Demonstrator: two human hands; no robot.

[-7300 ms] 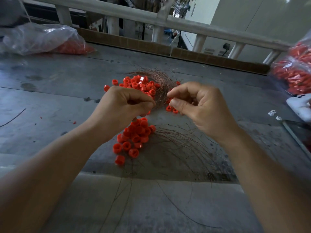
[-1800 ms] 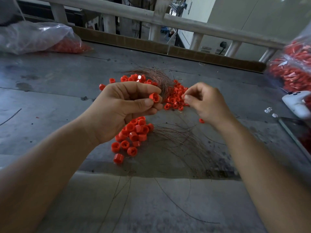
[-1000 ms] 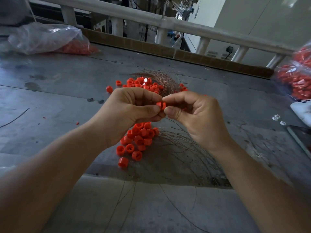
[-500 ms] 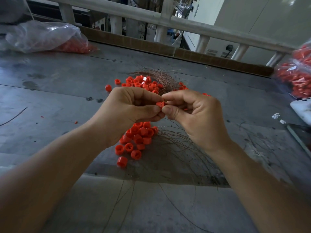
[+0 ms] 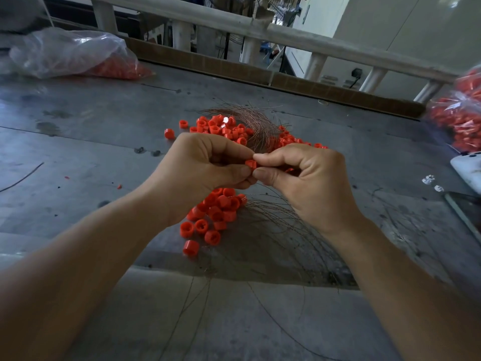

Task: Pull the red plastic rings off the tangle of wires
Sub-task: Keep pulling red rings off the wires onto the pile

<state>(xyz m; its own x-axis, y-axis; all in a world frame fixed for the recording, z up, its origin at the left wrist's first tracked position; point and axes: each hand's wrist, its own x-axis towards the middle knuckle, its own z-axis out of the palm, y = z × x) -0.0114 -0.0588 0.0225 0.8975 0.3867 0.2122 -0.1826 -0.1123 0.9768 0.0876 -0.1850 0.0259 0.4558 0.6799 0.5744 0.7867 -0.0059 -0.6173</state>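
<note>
Pinching a single red plastic ring (image 5: 250, 164) between both sets of fingertips, a worker at a grey metal workbench (image 5: 86, 157) strips fittings from copper wire. The left hand (image 5: 205, 173) and the right hand (image 5: 307, 183) meet above the bench. Each has thumb and forefinger clamped on the ring, with the other fingers curled under. Whether a wire runs through the ring cannot be told, because the fingers hide it.

Behind the hands lies the tangle of wires (image 5: 257, 121), a coppery nest with more red rings (image 5: 221, 127) clustered against both its sides. Under the hands, a heap of loose rings (image 5: 216, 212) sits beside a fan of bare wire strands (image 5: 281, 230) trailing toward the bench's near edge. A clear plastic bag (image 5: 73, 53) holding red pieces rests at the far left, and a second bag (image 5: 460, 118) stands at the right edge.

The step in hand appears to be the pull itself, with one ring gripped and ready to come free. The next move likely calls for one hand to hold firm while the other draws ring and strand apart along the wire's length, then a drop onto the heap. Many rings by the tangle look yet to be worked.
</note>
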